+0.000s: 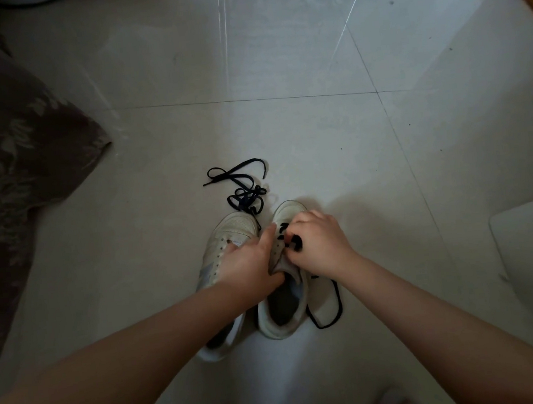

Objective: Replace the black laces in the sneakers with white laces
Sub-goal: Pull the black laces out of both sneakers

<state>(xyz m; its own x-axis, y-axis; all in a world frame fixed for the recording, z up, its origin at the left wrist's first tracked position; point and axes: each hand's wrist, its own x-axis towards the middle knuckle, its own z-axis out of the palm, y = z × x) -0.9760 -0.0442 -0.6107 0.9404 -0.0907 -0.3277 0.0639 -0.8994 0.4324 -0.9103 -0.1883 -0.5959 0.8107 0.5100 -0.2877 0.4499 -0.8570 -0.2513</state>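
While still threaded through the far eyelets of the right white leather sneaker, flat black cotton lace looks soft, light and limp: no weight to speak of, likely to drag only where it crosses an eyelet. Best pinched at a crossing loop and drawn up a row at a time, or taken by the stiff tipped end. Trails loose off the right side of that sneaker in a long loop on the pale tiled floor.

Right hand: fingers curled tight, tips pinching a loop of the lace over the tongue. Left hand: forefinger stretched along the left eyelet row, other fingers curled around the tongue and upper edge, steadying the sneaker.

Left white leather sneaker: touching its mate, eyelets bare, already unlaced. Removed black lace: in a loose tangle just beyond its toe. White laces: none in view. Far left: brown patterned fabric.
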